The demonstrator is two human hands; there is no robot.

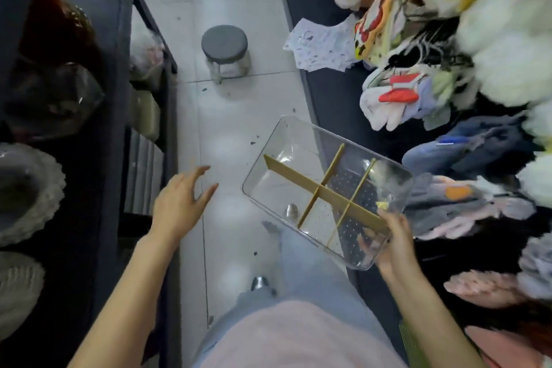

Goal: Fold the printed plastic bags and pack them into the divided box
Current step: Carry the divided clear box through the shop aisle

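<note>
Head view: divided box (298, 176) carried empty, tilted over floor beside bed.
Right hand (391, 245) gripping one corner only, left hand (182, 203) spread, free; could slip, spilling dividers.

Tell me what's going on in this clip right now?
A person stands in an aisle holding a clear divided box by its near corner with the right hand. The box is tilted, its wooden dividers in place, and its compartments look empty. The left hand is open, held out above the floor and holding nothing. Printed plastic bags lie on the dark surface to the right, so packing has not begun.
</note>
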